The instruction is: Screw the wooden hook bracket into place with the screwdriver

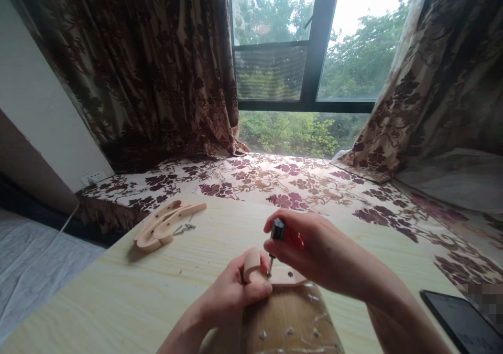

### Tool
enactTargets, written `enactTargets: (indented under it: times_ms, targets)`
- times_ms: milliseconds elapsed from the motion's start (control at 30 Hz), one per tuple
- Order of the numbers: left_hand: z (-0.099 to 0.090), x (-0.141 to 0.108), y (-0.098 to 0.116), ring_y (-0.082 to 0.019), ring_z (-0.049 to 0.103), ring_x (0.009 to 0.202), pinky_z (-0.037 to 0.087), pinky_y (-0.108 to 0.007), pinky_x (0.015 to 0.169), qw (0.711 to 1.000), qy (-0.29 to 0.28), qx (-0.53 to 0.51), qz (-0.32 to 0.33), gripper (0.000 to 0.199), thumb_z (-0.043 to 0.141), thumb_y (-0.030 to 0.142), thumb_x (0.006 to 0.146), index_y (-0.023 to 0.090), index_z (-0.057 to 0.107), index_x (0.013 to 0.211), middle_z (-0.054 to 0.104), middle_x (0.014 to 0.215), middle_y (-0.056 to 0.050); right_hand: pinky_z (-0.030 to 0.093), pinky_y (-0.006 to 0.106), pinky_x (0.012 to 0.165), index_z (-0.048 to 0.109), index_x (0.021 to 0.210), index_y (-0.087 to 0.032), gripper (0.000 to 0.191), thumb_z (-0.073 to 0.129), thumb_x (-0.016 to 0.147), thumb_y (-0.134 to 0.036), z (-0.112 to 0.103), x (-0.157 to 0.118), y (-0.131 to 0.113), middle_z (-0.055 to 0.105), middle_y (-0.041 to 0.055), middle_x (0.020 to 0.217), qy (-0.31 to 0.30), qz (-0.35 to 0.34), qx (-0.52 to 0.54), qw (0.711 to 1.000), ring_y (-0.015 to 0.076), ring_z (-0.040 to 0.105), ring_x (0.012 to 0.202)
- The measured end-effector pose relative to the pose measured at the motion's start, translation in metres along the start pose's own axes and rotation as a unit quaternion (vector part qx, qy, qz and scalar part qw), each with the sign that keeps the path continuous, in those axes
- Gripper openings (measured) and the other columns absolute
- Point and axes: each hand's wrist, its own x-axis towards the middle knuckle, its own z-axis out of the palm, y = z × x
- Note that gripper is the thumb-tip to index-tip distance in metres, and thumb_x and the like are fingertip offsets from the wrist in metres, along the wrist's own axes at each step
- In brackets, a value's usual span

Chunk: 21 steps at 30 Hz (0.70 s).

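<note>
My right hand (301, 244) grips a screwdriver (278, 230) with a dark handle. The driver stands nearly upright, its shaft running down to the pale curved wooden piece (281, 275), which has a dark hole in its flat part. Around the rounded end of that piece my left hand (243, 286) is closed, pinching it in place. Beneath it lies a brown wooden block (288, 312), partly covered by shiny clear film or tape, with a few small metallic spots on top. Whether a screw sits under the driver tip I cannot tell.
To the left on the pale wooden table (118, 296) rest more curved wooden pieces (157, 228) with holes. Several screws (184, 229) lie beside them. A dark-screened phone or tablet (459, 320) is at the right edge. Behind is a flowered cloth ledge (251, 178) below a window.
</note>
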Motion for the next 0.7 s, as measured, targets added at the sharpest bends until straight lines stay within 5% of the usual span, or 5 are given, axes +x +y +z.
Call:
enactTargets:
  times_ms: [167,400,700]
  targets:
    - [0.0,0.001,-0.005,-0.01,0.029,0.061,0.026,-0.023,0.055,1.0,0.003,-0.011,0.0,0.026,0.064,0.028,0.067,0.02,0.046,0.084,0.036,0.066,0.007,0.032,0.024,0.055,0.053,0.075,-0.02,0.013,0.051,0.087,-0.024,0.001,-0.002,-0.005,0.056,-0.0034,0.067,-0.02,-0.013,-0.003,1.0,0.0095,0.044,0.06]
    - [-0.002,0.001,-0.006,-0.009,0.029,0.06,0.024,-0.023,0.055,1.0,-0.006,-0.022,0.003,0.025,0.065,0.029,0.069,0.021,0.045,0.082,0.036,0.065,0.008,0.027,0.026,0.053,0.039,0.067,-0.021,0.026,0.051,0.087,-0.033,0.01,0.011,0.004,0.048,-0.0038,0.059,0.056,0.056,-0.076,0.994,0.0099,0.038,0.055]
    - [-0.002,0.001,-0.008,-0.009,0.025,0.058,0.021,-0.022,0.052,0.999,-0.013,-0.036,0.011,0.022,0.063,0.024,0.07,0.021,0.044,0.082,0.032,0.064,0.009,0.031,0.023,0.055,0.053,0.072,-0.021,0.014,0.053,0.085,-0.027,0.002,0.0,0.001,0.056,-0.0045,0.064,0.012,0.004,-0.03,0.999,0.009,0.045,0.058]
